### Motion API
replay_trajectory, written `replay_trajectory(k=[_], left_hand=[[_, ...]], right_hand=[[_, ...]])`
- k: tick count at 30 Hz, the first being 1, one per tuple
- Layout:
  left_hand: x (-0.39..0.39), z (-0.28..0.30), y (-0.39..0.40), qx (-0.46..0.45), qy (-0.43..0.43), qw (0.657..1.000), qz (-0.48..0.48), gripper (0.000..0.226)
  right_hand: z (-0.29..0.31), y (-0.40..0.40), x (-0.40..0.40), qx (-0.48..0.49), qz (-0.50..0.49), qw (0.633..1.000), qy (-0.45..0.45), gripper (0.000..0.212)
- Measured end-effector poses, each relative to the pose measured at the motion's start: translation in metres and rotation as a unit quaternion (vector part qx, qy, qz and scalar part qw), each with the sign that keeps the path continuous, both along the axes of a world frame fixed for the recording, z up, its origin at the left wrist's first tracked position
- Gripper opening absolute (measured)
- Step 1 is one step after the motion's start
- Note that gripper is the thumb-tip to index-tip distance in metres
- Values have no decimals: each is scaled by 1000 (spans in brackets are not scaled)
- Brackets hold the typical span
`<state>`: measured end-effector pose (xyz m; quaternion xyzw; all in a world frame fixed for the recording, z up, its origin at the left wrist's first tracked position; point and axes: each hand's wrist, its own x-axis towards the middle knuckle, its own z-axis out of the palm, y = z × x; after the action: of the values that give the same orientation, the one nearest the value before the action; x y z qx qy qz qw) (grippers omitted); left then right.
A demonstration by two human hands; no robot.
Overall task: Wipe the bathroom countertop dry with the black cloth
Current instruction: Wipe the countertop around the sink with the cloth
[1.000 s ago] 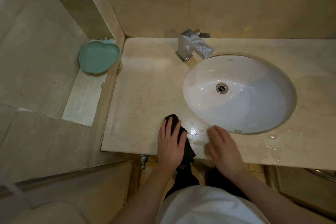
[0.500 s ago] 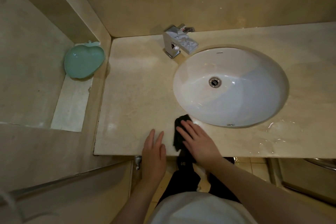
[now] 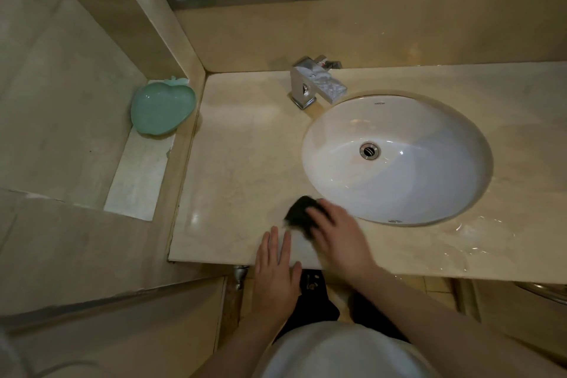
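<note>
right hand [image 3: 339,235]: we press it flat on the black cloth [image 3: 302,215], fingers over it | cloth: on the tabletop [image 3: 239,181], just beside the sink [image 3: 397,159] front-left rim | left hand [image 3: 276,267]: released, flat on the edge, apart from the cloth | puddle [image 3: 478,233]: front-right of the sink

Two hands: the left hand [image 3: 277,267] and the right hand [image 3: 339,235]. One black cloth [image 3: 300,214] lies under the right hand's fingers. One counter [image 3: 239,169]. One white oval sink [image 3: 429,181] beyond the right hand. One chrome faucet [image 3: 313,83] farther beyond. One green apple-shaped dish [image 3: 162,109], far left of the left hand.
</note>
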<state>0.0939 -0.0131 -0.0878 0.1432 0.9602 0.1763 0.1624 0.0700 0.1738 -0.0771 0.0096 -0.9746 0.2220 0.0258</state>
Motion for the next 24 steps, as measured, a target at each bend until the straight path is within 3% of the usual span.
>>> replay_trajectory(k=[4,7,9,12,17,19,21,24], left_hand=[[0,-6,-1,-13,32,999,-2,47],[1,-2,3,-15,17,1000,9,58],[0,0,5,-16,11,1000,11,60],[-3,1,4,-17,6,1000,16,64],[-5,13,23,-26,-27,996,77,58],[-9,25,47,-48,-54,990,122,60],[-10,35,75,-55,-56,990,116,62],[-2,44,126,15,-50,998,21,59]], right_hand=[[-29,-16,27,67,64,995,-30,44],[-29,22,40,83,67,994,-16,46],[-25,52,48,99,34,994,-15,42],[-15,93,58,115,-21,992,-47,53],[10,150,56,108,-73,983,-128,35],[23,161,52,63,-115,978,-164,32],[36,164,48,-52,-200,963,-176,26],[50,171,50,-305,-302,882,-194,22]])
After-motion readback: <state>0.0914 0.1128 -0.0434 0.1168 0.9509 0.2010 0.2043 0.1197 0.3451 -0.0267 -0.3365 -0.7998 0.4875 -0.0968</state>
